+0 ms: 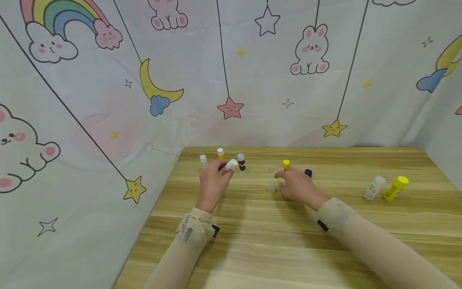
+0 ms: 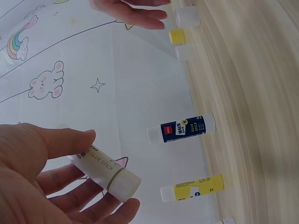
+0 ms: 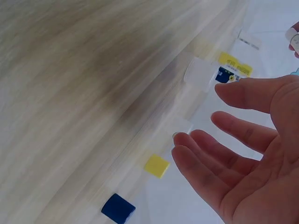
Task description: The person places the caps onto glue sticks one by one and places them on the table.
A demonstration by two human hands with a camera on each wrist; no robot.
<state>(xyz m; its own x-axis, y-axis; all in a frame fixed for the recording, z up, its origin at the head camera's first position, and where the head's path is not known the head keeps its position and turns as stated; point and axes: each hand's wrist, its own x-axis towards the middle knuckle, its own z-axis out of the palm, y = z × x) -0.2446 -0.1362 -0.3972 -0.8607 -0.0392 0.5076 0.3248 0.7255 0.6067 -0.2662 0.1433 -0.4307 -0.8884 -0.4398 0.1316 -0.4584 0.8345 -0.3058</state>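
My left hand point(image 1: 213, 182) grips a white glue stick point(image 2: 100, 170) between thumb and fingers, tilted and held above the table. My right hand point(image 1: 298, 187) reaches over the table with fingers spread and nothing between them. Near its fingertips stand two translucent caps, the closer one point(image 3: 201, 73) on the thumb side. A yellow cap point(image 3: 157, 165) and a navy cap point(image 3: 118, 208) stand farther along on the tabletop. Behind the left hand, a navy glue stick point(image 2: 187, 129), a yellow glue stick point(image 2: 196, 188) and another white glue stick point(image 1: 203, 160) stand upright.
On the right side of the wooden table point(image 1: 274, 249) stand a whitish tube point(image 1: 374, 188) and a yellow tube point(image 1: 396, 188), side by side. A printed cloth point(image 1: 260, 76) hangs behind the table and along its left and right sides.
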